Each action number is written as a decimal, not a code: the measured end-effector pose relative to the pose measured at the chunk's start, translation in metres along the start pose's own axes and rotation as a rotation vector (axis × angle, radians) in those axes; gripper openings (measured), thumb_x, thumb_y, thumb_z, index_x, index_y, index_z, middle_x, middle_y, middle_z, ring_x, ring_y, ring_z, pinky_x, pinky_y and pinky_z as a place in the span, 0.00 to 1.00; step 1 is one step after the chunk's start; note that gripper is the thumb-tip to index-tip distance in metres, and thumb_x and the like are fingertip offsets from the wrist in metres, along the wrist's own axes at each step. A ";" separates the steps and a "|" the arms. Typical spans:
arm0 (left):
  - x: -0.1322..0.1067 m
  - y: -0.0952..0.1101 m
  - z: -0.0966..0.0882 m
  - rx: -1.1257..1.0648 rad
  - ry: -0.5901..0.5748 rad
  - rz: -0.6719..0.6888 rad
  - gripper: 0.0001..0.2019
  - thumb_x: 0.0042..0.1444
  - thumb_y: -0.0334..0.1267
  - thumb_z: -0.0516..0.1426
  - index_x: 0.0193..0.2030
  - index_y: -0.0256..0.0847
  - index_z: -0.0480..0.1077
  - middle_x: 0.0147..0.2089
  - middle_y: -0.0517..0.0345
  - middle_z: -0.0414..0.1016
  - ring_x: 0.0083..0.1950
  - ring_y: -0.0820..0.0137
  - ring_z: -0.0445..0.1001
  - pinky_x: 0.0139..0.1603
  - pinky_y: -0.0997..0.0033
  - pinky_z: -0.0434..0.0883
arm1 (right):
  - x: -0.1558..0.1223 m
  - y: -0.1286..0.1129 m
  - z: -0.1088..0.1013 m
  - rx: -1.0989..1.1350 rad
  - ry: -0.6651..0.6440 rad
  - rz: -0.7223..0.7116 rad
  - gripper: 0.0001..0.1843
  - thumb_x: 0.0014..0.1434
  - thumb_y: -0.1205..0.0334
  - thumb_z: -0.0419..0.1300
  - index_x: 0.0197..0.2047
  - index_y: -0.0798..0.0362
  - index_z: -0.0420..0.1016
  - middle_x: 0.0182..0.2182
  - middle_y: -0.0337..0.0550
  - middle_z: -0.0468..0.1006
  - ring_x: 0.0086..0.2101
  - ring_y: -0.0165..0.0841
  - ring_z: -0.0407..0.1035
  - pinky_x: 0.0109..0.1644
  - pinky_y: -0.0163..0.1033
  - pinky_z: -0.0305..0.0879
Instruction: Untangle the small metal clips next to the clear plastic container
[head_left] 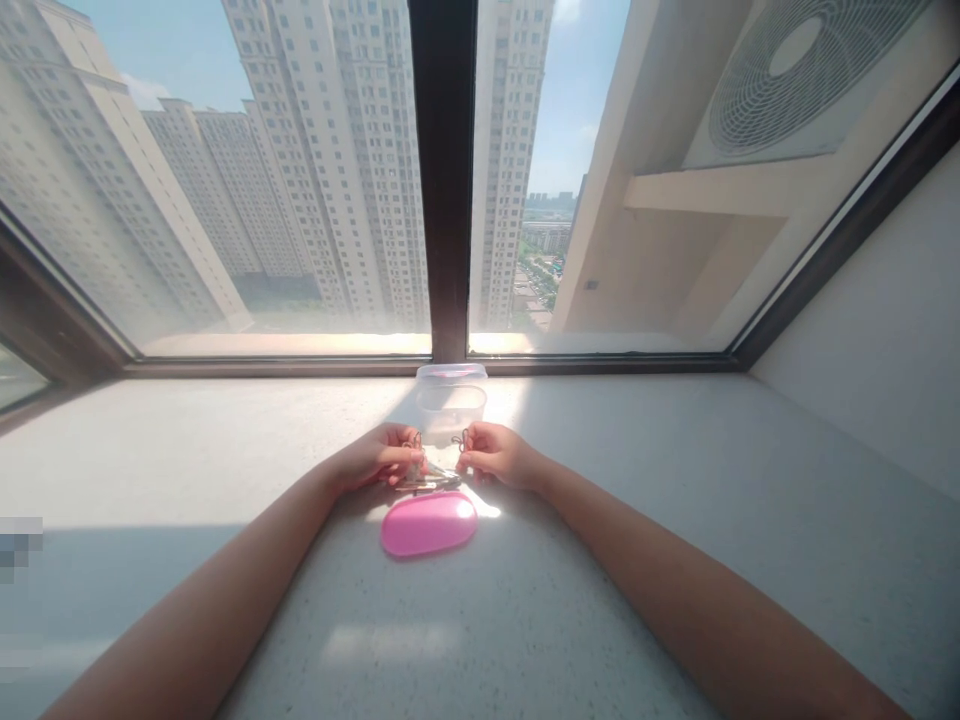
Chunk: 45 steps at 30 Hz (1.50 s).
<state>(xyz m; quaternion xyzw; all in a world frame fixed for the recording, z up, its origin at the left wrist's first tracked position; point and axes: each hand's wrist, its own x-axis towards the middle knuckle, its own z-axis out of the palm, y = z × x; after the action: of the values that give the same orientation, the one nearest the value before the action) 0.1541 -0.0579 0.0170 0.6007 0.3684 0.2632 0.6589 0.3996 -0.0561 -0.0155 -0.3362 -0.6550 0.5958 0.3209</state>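
Observation:
My left hand [379, 456] rests on the pale stone windowsill [225, 470], fingers pinched on a small wire clip [412, 441]. My right hand [496, 455] is beside it, pinching another small wire clip [461, 439]. Between the hands lie a few more small metal clips [427, 482], too small to make out well. A clear plastic container [451, 402] stands just beyond the fingertips. A pink oval lid [428, 523] lies flat on the sill just in front of the hands.
A dark window frame [442, 180] and its centre post stand right behind the container. A white wall [885, 330] bounds the sill on the right. An outdoor fan unit [802, 75] shows through the glass.

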 end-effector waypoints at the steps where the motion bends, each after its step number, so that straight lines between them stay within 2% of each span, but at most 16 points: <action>1: 0.000 0.000 0.000 0.001 -0.004 -0.001 0.14 0.48 0.41 0.66 0.25 0.35 0.67 0.18 0.61 0.69 0.17 0.77 0.62 0.21 0.75 0.60 | 0.000 0.000 0.000 0.004 0.001 0.002 0.12 0.53 0.60 0.63 0.32 0.52 0.60 0.26 0.38 0.77 0.18 0.25 0.65 0.20 0.30 0.59; 11: 0.001 0.002 0.000 0.000 -0.082 -0.006 0.15 0.53 0.40 0.63 0.25 0.35 0.65 0.20 0.58 0.72 0.17 0.79 0.61 0.22 0.77 0.57 | 0.000 -0.001 0.000 0.011 -0.009 0.013 0.13 0.52 0.63 0.62 0.32 0.52 0.59 0.25 0.37 0.76 0.19 0.26 0.66 0.20 0.30 0.58; 15: 0.003 -0.001 -0.002 0.005 -0.080 0.005 0.15 0.53 0.41 0.64 0.25 0.35 0.64 0.23 0.55 0.74 0.17 0.79 0.62 0.19 0.79 0.54 | 0.001 0.000 0.000 -0.005 -0.009 0.017 0.13 0.52 0.63 0.63 0.32 0.51 0.59 0.25 0.36 0.75 0.18 0.26 0.65 0.20 0.30 0.58; 20: 0.005 -0.008 -0.005 -0.052 -0.062 -0.020 0.14 0.52 0.40 0.66 0.28 0.36 0.65 0.25 0.56 0.73 0.21 0.76 0.68 0.21 0.78 0.61 | 0.001 0.002 -0.001 -0.010 -0.015 0.016 0.15 0.53 0.60 0.64 0.31 0.51 0.58 0.24 0.36 0.75 0.18 0.25 0.65 0.20 0.30 0.59; 27: 0.005 -0.011 -0.006 -0.064 -0.056 -0.020 0.13 0.52 0.39 0.66 0.30 0.35 0.67 0.25 0.55 0.73 0.23 0.75 0.71 0.22 0.79 0.63 | 0.000 0.000 0.000 -0.004 -0.012 0.013 0.14 0.52 0.60 0.64 0.31 0.52 0.59 0.24 0.35 0.74 0.18 0.25 0.64 0.21 0.31 0.59; 45: 0.005 -0.009 -0.006 -0.030 -0.074 -0.014 0.11 0.53 0.40 0.65 0.31 0.35 0.69 0.25 0.55 0.73 0.24 0.74 0.71 0.23 0.79 0.64 | 0.000 0.000 -0.001 -0.002 -0.001 0.027 0.10 0.51 0.62 0.64 0.32 0.54 0.66 0.23 0.37 0.75 0.19 0.26 0.66 0.21 0.30 0.59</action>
<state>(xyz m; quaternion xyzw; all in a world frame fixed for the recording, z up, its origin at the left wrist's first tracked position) 0.1508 -0.0518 0.0073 0.5976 0.3438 0.2418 0.6829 0.4002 -0.0559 -0.0157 -0.3450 -0.6512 0.5995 0.3122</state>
